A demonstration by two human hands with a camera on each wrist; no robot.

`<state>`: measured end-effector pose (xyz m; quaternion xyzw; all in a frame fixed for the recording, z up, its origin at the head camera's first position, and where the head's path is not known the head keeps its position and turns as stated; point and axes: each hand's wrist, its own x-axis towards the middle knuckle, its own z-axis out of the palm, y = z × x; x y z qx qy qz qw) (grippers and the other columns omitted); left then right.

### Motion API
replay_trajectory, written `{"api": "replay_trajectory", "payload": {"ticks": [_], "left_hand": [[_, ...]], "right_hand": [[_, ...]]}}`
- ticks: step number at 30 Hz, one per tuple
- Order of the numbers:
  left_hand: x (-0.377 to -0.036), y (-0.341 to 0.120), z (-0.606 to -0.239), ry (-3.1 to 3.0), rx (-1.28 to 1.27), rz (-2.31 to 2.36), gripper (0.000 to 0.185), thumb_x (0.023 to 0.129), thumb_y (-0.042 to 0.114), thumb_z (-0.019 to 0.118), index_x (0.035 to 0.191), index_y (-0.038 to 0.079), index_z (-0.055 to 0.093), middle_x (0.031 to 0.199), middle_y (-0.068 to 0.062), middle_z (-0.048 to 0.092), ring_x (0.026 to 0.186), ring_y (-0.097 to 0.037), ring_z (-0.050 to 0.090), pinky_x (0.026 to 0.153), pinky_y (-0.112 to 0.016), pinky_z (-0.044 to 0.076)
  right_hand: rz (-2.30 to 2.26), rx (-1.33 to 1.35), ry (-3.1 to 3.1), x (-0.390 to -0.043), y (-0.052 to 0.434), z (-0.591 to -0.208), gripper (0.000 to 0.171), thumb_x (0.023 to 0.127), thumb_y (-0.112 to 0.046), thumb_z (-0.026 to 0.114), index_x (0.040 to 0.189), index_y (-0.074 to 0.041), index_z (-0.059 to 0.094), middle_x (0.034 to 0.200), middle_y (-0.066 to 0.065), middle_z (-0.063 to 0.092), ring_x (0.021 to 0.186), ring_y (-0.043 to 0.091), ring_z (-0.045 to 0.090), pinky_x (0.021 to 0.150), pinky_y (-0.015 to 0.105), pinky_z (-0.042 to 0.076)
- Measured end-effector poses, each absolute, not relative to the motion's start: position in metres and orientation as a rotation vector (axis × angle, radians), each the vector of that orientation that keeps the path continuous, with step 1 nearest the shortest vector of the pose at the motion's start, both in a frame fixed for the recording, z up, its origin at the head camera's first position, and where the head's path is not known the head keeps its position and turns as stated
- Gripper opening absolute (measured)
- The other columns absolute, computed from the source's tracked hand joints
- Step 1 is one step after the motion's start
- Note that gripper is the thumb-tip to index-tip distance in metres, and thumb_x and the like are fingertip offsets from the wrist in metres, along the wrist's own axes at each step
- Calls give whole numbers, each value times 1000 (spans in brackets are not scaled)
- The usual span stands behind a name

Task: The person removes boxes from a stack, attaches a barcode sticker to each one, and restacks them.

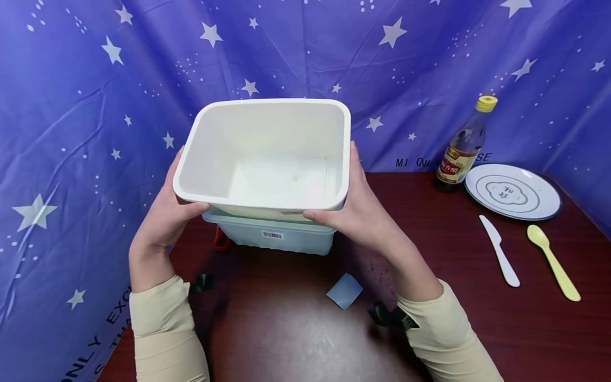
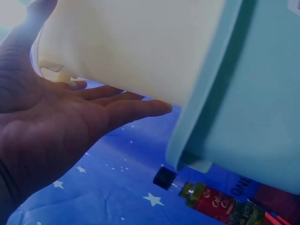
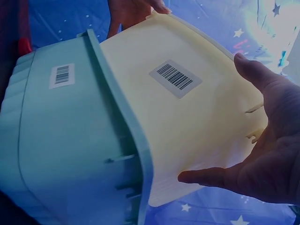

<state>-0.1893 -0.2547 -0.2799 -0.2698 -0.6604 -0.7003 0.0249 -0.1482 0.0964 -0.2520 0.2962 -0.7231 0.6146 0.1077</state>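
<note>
Both hands hold a cream-white plastic storage bin (image 1: 291,127), its opening tilted toward the head camera. My left hand (image 1: 162,212) grips the left side, thumb on the near rim and fingers along the outer wall. On the opposite side my right hand (image 1: 365,212) does likewise. Beneath is a light blue bin (image 1: 277,241) with a barcode label. In the right wrist view the lower end of the white bin (image 3: 213,61) sits partly inside the blue bin's rim (image 3: 119,101). The blue bin's inside is hidden.
On the right stand a yellow-capped sauce bottle (image 1: 460,151) and a white plate (image 1: 539,196), with a white knife (image 1: 498,249) and yellow spoon (image 1: 553,262) nearer. A blue paper square (image 1: 345,291) lies in front. An oil bottle (image 2: 215,201) shows behind the blue bin.
</note>
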Motion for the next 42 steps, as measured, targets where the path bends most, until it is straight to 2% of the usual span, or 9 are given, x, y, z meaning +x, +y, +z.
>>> {"api": "replay_trajectory", "payload": {"ticks": [6, 11, 14, 18, 24, 29, 34, 42], "left_hand": [[-197, -257, -287, -2151, -795, -2106, 100, 79, -19, 64, 161, 21, 23, 151, -20, 35, 125, -35, 44, 92, -31, 51], [-205, -259, -293, -2281, -754, -2014, 97, 82, -14, 67, 161, 23, 23, 150, -17, 36, 125, -37, 42, 91, -30, 49], [-207, -260, -298, -2372, -686, -1984, 98, 85, -10, 68, 161, 28, 21, 150, -13, 35, 126, -34, 41, 90, -29, 49], [-209, -261, -304, -2470, -608, -1968, 97, 87, -4, 70, 161, 32, 18, 149, -9, 36, 126, -26, 42, 90, -29, 48], [-212, -261, -310, -2600, -513, -1961, 100, 90, 3, 70, 161, 37, 11, 154, -5, 30, 130, -21, 38, 97, -29, 43], [-213, -261, -315, -2670, -486, -1953, 102, 90, 6, 70, 162, 38, 4, 160, -3, 21, 136, -22, 34, 108, -38, 33], [-216, -261, -321, -2703, -485, -1950, 103, 90, 8, 72, 162, 35, 3, 161, -5, 20, 139, -24, 30, 114, -49, 26], [-221, -263, -326, -2742, -531, -1921, 102, 90, 10, 75, 163, 25, 5, 161, -5, 16, 141, -26, 27, 115, -53, 25]], "right_hand": [[1829, 850, -2174, -161, 98, -263, 109, 72, 3, 87, 154, -7, 16, 139, 19, 40, 119, 30, 52, 100, 48, 45], [1754, 830, -2276, -182, 105, -289, 109, 74, -10, 90, 155, -17, 16, 138, 11, 41, 120, 26, 51, 103, 45, 41], [1681, 804, -2350, -186, 108, -296, 111, 75, -16, 91, 156, -17, 16, 140, 10, 39, 125, 25, 45, 105, 45, 38], [1574, 755, -2447, -188, 111, -301, 113, 76, -22, 90, 159, -16, 13, 144, 14, 36, 132, 30, 35, 108, 48, 33], [1487, 729, -2511, -195, 115, -315, 115, 76, -30, 90, 160, -17, 12, 144, 12, 35, 134, 27, 31, 110, 47, 30], [1482, 747, -2512, -199, 116, -321, 116, 76, -29, 90, 160, -14, 12, 144, 14, 34, 134, 30, 31, 110, 48, 29], [1446, 779, -2513, -203, 117, -328, 115, 75, -27, 90, 159, -10, 13, 145, 16, 35, 136, 32, 29, 112, 50, 26], [1435, 685, -2651, -205, 117, -337, 109, 77, -31, 89, 156, -7, 17, 148, 17, 29, 139, 31, 22, 111, 48, 30]]}}
